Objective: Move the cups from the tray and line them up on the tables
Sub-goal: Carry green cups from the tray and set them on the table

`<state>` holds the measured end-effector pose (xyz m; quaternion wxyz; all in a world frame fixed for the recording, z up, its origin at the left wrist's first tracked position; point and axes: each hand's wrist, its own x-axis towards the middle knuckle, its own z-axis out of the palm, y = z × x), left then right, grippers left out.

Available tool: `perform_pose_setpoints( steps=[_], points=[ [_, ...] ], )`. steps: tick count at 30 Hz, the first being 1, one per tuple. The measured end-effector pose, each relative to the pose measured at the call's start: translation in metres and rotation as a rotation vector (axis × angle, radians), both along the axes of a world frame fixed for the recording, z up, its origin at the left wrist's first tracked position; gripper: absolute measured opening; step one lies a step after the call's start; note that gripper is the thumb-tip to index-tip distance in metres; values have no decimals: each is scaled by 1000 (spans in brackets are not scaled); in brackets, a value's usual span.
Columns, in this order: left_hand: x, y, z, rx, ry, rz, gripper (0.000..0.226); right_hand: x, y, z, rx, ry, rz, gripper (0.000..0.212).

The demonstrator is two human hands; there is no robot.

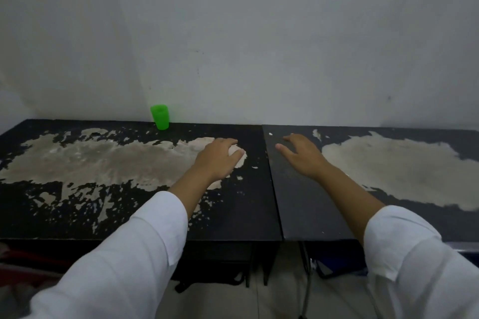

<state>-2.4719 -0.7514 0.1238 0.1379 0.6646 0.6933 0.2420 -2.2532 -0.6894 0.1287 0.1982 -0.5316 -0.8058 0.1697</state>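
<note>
Left hand (217, 158) — my fingers curled round a pale rounded object (235, 151), mostly hidden, on the worn left table (77, 215). Right hand (302, 155) — fingers straight and spread, holding nothing, over the right table (311, 210). Green cup (160, 116): upright, beyond and left of my left fingers, at the far edge.

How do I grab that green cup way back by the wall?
Wrap your fingers round the side of the green cup, just under the rim, reaching in from the front. It stands upright and is wider at the top, and the wall sits right behind it, so the back is blocked.
</note>
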Motion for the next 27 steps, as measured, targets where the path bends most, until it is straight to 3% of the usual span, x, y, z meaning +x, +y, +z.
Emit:
perform_pose_setpoints(
  steps=[7, 27],
  points=[
    [113, 13, 3, -2, 6, -74, 52, 119, -7, 4, 29, -24, -83, 53],
    [542, 101, -13, -63, -76, -263, 52, 543, 40, -4, -6, -64, -255, 56]
  ],
)
